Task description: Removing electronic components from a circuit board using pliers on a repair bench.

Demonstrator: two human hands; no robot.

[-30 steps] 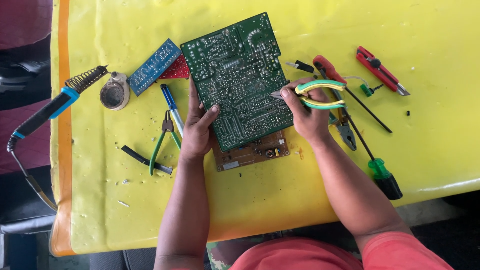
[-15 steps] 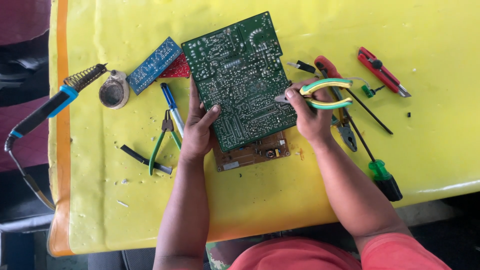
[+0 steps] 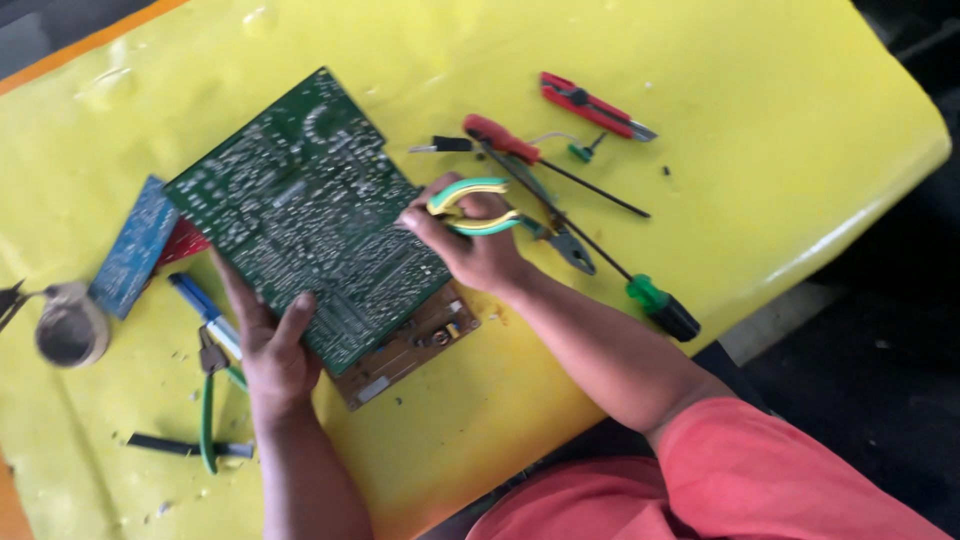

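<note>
Head view: the left hand (image 3: 268,352) is bracing the lower edge of a green circuit board (image 3: 305,215), fingers spread flat on its solder side, so the board is staying tilted up off the yellow table (image 3: 760,120) and steady. The right hand (image 3: 480,245) is closing its grip around yellow-and-green-handled pliers (image 3: 470,208), bringing the nose against the board's right edge, where the solder joints are facing up (the tip itself is hidden). A brown board (image 3: 410,345) is lying beneath. A red screwdriver (image 3: 520,150), green-handled screwdriver (image 3: 650,300) and red utility knife (image 3: 590,103) are lying just beyond the right hand, within reach.
</note>
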